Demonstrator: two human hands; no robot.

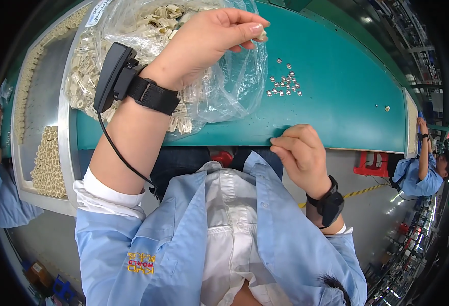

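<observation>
My left hand (219, 38) reaches over the far side of the green table (336, 112). Its thumb and fingertips pinch a small cream plastic part (262, 35). Below its wrist lies a clear plastic bag (237, 97), spread wide and full of similar cream plastic parts (86, 76). At the table's near edge is my right hand (303, 155), its thumb and forefinger pressed together; anything between them is too small or hidden to make out. Several small shiny metal pieces (287, 84) lie scattered on the green surface, beyond my right hand and to the right of the bag.
On the left stands a metal-framed tray (68, 153) with rows of cream parts (50, 163). A small loose piece (387, 108) lies near the table's right end. A red stool (371, 166) and another person in a blue shirt (416, 176) are farther right.
</observation>
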